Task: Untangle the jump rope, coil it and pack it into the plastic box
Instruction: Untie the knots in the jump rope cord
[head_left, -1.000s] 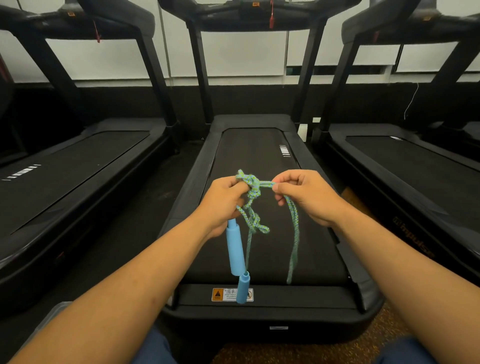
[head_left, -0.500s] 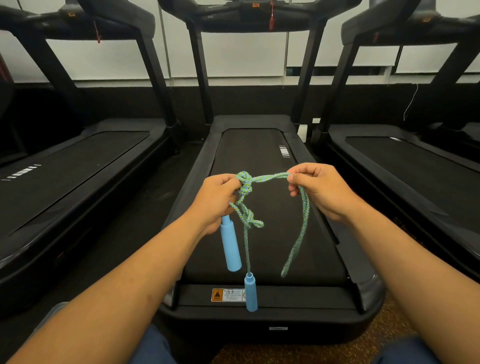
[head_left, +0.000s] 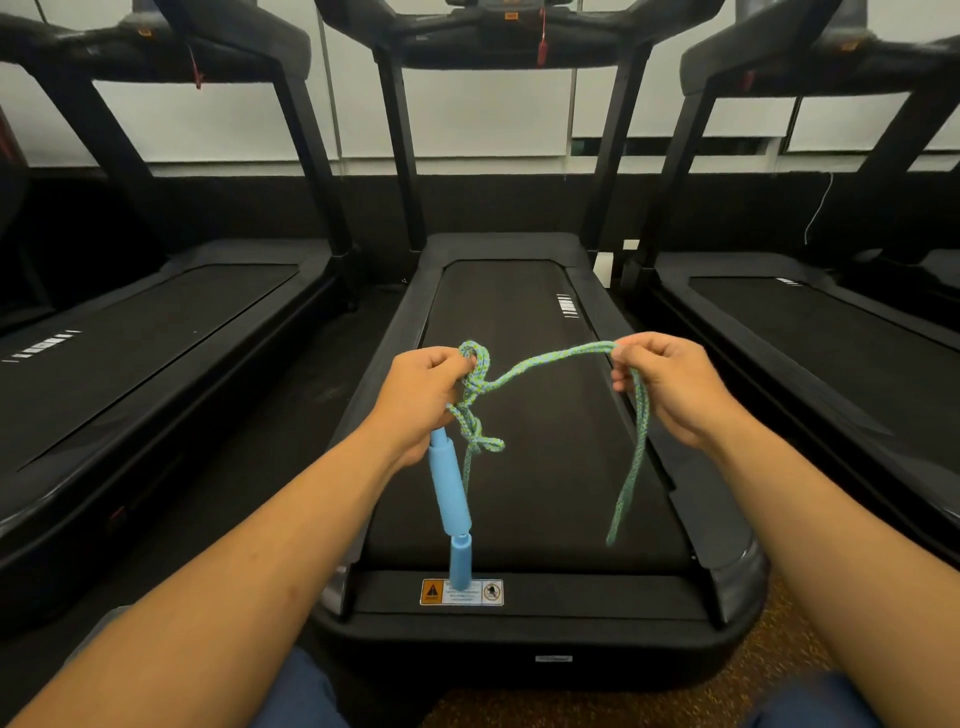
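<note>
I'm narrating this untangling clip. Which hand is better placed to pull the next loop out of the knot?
Probably right: the right hand already pinches the free strand of the jump rope, while the left hand grips the knot.

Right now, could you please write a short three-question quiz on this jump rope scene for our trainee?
1. True or false: the rope is free of knots.
2. Which of the hands grips the tangle at the knot? A) left hand B) right hand
3. Fill in: the lower blue handle hangs in front of the middle ____.

Key
1. False: a knot shows below the left hand.
2. A; the right hand pinches a loop pulled out to the side.
3. treadmill
</note>
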